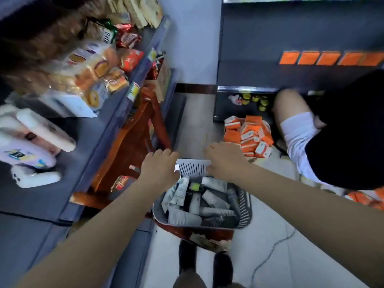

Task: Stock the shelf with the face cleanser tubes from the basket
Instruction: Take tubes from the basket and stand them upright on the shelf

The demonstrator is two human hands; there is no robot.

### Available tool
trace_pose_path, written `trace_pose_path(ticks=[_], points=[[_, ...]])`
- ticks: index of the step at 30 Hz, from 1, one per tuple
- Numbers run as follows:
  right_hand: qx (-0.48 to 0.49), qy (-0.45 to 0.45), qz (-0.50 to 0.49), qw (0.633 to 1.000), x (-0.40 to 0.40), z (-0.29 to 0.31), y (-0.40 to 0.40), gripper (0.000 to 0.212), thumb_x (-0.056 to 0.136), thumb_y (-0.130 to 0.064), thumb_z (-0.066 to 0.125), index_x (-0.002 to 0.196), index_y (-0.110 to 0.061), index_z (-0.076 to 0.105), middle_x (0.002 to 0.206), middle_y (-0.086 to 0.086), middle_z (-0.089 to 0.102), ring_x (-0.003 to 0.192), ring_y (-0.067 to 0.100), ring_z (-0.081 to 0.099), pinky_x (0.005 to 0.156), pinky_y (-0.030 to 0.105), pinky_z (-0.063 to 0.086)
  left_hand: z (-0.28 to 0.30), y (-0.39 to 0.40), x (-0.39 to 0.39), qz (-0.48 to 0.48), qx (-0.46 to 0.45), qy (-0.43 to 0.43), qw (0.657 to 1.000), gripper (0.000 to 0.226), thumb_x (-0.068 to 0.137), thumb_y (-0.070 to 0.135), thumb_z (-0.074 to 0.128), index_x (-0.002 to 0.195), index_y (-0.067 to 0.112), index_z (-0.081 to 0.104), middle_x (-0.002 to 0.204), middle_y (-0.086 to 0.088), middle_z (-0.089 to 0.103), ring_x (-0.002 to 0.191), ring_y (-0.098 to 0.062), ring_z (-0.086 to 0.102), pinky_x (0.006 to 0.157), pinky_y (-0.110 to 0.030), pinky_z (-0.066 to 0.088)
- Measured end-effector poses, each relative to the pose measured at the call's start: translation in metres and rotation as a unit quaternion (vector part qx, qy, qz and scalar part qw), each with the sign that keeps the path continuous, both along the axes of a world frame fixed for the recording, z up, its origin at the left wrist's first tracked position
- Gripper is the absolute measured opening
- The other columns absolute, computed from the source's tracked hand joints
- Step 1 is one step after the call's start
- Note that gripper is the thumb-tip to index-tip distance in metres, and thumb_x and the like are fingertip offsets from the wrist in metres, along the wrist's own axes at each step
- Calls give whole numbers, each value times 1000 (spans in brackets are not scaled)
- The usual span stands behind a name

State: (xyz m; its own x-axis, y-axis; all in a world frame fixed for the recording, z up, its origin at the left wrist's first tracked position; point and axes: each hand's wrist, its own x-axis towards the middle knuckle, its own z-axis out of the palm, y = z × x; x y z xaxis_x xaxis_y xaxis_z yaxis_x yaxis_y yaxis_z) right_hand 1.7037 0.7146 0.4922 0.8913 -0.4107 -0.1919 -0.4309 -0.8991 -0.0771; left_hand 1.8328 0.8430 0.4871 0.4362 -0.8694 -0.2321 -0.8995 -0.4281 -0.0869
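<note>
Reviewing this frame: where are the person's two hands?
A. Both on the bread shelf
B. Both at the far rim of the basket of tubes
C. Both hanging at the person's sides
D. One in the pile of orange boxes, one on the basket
B: the left hand and the right hand are at either end of the far slatted rim of the basket, above the tubes.

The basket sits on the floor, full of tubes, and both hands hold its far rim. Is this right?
Not quite. The head view shows the basket resting on a reddish wooden stool, not on the floor. The rest holds: it is full of tubes, and the left hand and right hand grip its far rim.
</note>
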Motion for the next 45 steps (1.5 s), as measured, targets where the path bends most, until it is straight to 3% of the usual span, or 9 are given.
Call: trace_pose_path(ticks=[3, 7, 16, 21, 25, 30, 39, 42, 45], points=[[52, 31, -46, 997, -6, -46, -12, 38, 87, -33, 53, 119, -13, 48, 118, 8, 56, 110, 30, 53, 71, 33, 34, -51, -10, 5, -12, 25, 58, 998, 41, 87, 35, 50, 124, 19, 50, 121, -3, 55, 112, -27, 52, 87, -37, 40], [133, 64, -117, 982, -11, -108, -18, 39, 87, -32, 55, 124, -19, 50, 121, 6, 59, 107, 28, 57, 81, 38, 51, -120, -19, 10, -8, 88, 128, 988, 40, 87, 35, 51, 123, 19, 49, 121, -5, 56, 109, -29, 55, 84, -38, 47], [221, 172, -194, 940, -30, -250, -10, 45, 88, -28, 55, 131, -19, 45, 131, 9, 51, 116, 31, 52, 90, 38, 45, -256, -25, 8, 4, 162, 242, 957, 42, 89, 33, 52, 126, 13, 49, 124, -9, 53, 110, -29, 53, 87, -39, 47], [220, 216, -180, 934, -34, -320, -1, 41, 86, -23, 55, 125, -17, 48, 127, 8, 54, 114, 29, 54, 88, 35, 46, -313, -30, -5, 18, 184, 272, 944, 38, 87, 28, 53, 120, 10, 50, 118, -10, 54, 105, -28, 54, 81, -37, 47], [201, 246, -158, 935, -37, -359, -1, 34, 90, -22, 52, 123, -14, 51, 127, 9, 56, 114, 27, 56, 87, 33, 45, -353, -32, -13, 26, 196, 281, 939, 50, 89, 28, 57, 133, 9, 41, 130, -11, 49, 115, -29, 51, 86, -35, 44], [234, 285, -171, 914, -43, -384, -4, 33, 92, -24, 50, 123, -13, 52, 125, 10, 57, 112, 27, 57, 88, 34, 46, -381, -38, -22, 27, 168, 296, 940, 46, 87, 32, 61, 126, 11, 49, 127, -11, 53, 114, -28, 52, 89, -39, 48], [369, 80, -354, 856, -34, -349, -42, 41, 69, -33, 79, 105, -15, 70, 107, 2, 60, 101, 17, 56, 72, 19, 36, -373, -56, -27, 40, 118, 423, 898, 50, 80, 26, 68, 127, 20, 51, 126, -1, 55, 116, -22, 54, 95, -40, 45], [392, 37, -376, 838, -29, -348, -42, 36, 72, -31, 78, 95, -5, 70, 94, 6, 67, 86, 19, 62, 71, 27, 47, -371, -64, -32, 42, 90, 448, 889, 54, 77, 24, 72, 127, 19, 51, 126, -1, 56, 115, -20, 54, 95, -39, 45], [430, -36, -462, 775, -30, -352, -43, 39, 77, -28, 74, 98, 5, 67, 99, 20, 69, 92, 29, 66, 81, 39, 53, -376, -66, -36, 66, 45, 457, 886, 58, 73, 27, 77, 124, 18, 50, 125, 0, 56, 114, -20, 54, 93, -37, 46]])
